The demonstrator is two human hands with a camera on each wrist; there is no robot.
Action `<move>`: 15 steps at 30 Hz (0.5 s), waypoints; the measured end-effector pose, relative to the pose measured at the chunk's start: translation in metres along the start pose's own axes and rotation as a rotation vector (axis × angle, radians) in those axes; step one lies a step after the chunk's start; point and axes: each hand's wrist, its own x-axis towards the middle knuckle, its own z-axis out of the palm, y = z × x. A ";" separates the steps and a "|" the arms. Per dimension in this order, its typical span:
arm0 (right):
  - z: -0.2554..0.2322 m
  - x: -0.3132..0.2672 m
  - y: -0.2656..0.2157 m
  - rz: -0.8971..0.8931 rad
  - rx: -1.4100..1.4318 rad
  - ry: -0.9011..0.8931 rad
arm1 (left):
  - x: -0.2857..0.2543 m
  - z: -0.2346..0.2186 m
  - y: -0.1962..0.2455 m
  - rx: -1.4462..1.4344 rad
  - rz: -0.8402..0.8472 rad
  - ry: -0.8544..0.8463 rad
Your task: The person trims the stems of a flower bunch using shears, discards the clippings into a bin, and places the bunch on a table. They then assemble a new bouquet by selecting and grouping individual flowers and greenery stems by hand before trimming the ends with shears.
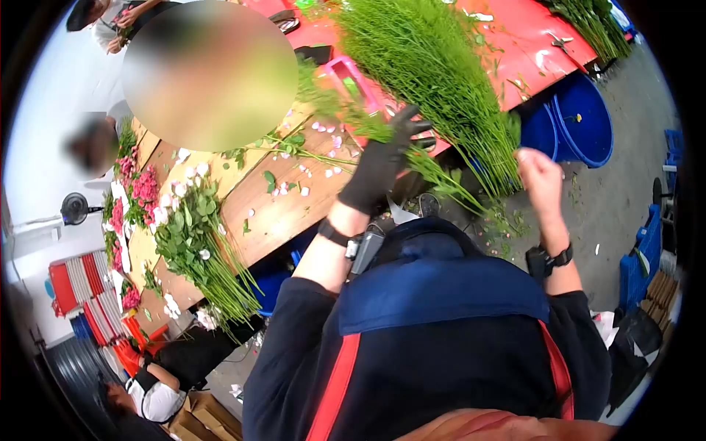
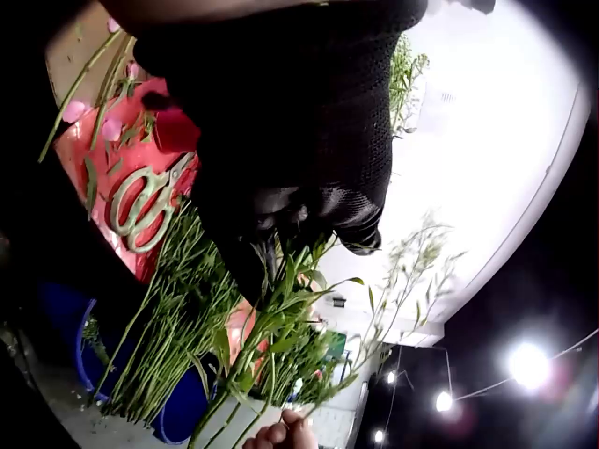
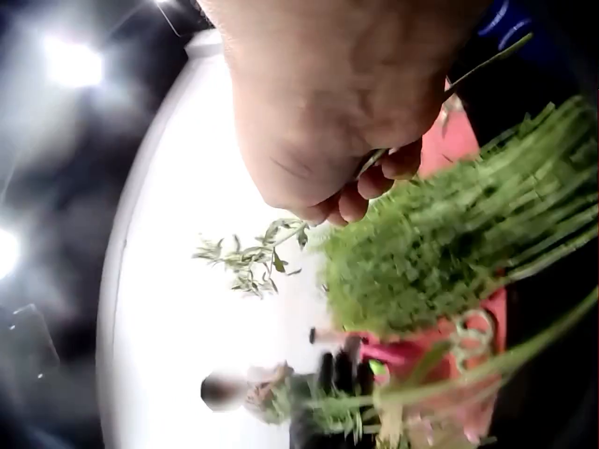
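Head view, held stems (image 1: 437,172), slanting down rightward

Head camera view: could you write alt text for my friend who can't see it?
A person's black-gloved left hand holds leafy green stems, with the bare right hand curled to the right. Beyond them, a large bundle of greenery lies across a red-covered table, and cut flowers with pale pink blooms lie on a wooden table at left.
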 end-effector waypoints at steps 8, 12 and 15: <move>0.080 -0.056 0.029 0.097 0.080 -0.434 | -0.021 0.004 -0.002 0.010 -0.177 -0.059; 0.090 -0.053 0.031 0.067 0.130 -0.443 | -0.027 -0.005 -0.005 0.101 -0.193 -0.006; 0.102 -0.047 0.026 0.004 0.153 -0.432 | -0.032 -0.002 -0.003 0.050 -0.124 -0.010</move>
